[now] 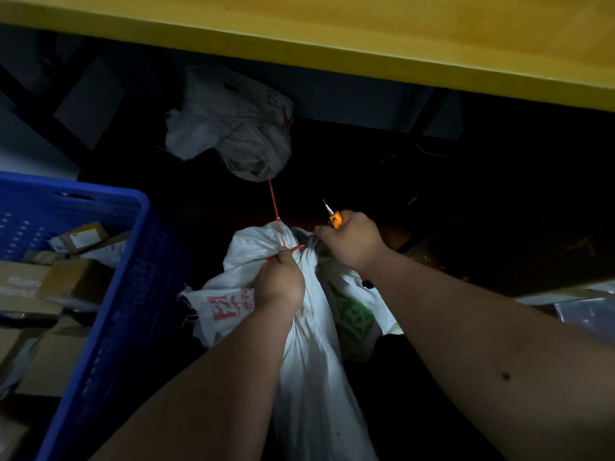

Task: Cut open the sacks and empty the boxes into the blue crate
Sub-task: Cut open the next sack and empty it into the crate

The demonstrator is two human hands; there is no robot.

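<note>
A white woven sack (312, 354) with red and green print lies between my forearms, its neck bunched up. My left hand (279, 283) pinches the red string (276, 211) at the sack's neck. The string runs taut up to a second, crumpled white sack (233, 128) under the table. My right hand (352, 242) grips an orange utility knife (333, 217), blade pointing up and away, just right of the neck. The blue crate (109, 314) stands at the left with several cardboard boxes (63, 284) inside.
A yellow tabletop (366, 38) overhangs the whole scene from above. The floor under it is dark, with dark frame bars at the upper left. Grey plastic-wrapped items (585, 314) lie at the right edge.
</note>
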